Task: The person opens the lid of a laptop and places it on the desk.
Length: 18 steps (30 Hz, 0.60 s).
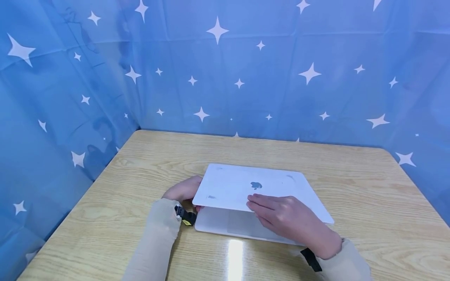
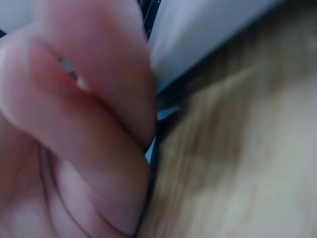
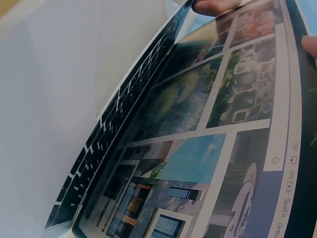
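Note:
A silver laptop [image 1: 242, 183] stands partly open on the table, its lid tilted low over the base [image 1: 214, 220]. At its left side my left hand [image 1: 184, 189] grips the edge, fingertips showing in the gap under the lid. Curled fingers [image 2: 99, 129] lie against the laptop's side in the left wrist view. Over the lid's front edge my right hand [image 1: 284, 216] rests with fingers fairly straight on the outer surface; its thumb is hidden in the head view. The right wrist view shows the lit screen [image 3: 198, 131] with several pictures, and the dark keyboard [image 3: 116, 111].
The wooden table [image 1: 369, 195] extends around the laptop on every side. Blue star-patterned cloth [image 1: 267, 97] hangs behind it and along the left. A bright light reflection lies on the table in front of the laptop. Both wrists wear black straps.

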Each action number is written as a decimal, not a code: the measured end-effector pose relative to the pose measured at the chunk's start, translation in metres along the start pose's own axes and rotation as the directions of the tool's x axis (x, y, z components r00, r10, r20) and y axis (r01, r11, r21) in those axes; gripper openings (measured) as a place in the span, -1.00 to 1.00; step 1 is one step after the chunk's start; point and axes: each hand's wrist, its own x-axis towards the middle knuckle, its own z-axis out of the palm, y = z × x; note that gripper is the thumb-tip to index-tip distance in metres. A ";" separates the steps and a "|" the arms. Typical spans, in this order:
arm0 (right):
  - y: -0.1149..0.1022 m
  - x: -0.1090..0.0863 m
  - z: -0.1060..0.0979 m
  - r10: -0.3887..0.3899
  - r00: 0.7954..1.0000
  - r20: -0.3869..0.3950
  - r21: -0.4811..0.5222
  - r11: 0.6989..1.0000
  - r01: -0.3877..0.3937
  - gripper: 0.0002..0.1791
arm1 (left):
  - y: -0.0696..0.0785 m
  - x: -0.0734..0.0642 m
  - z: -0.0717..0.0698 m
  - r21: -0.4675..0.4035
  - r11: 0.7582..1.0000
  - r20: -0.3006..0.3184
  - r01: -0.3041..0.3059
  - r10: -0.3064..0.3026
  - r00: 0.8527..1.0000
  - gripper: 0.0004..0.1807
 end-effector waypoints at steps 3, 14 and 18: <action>-0.001 0.001 -0.002 0.009 1.000 -0.009 -0.012 1.000 -0.009 -0.33 | 0.003 -0.002 0.000 0.005 1.000 0.012 -0.006 0.006 1.000 -0.63; 0.002 0.001 -0.005 0.062 0.997 -0.042 0.041 0.997 -0.061 -0.38 | 0.006 -0.002 0.000 -0.013 1.000 0.006 -0.007 0.007 1.000 -0.66; 0.005 0.001 -0.006 0.074 0.995 -0.067 0.000 0.997 -0.074 -0.41 | 0.004 -0.001 0.001 -0.014 1.000 -0.009 0.013 -0.013 1.000 -0.63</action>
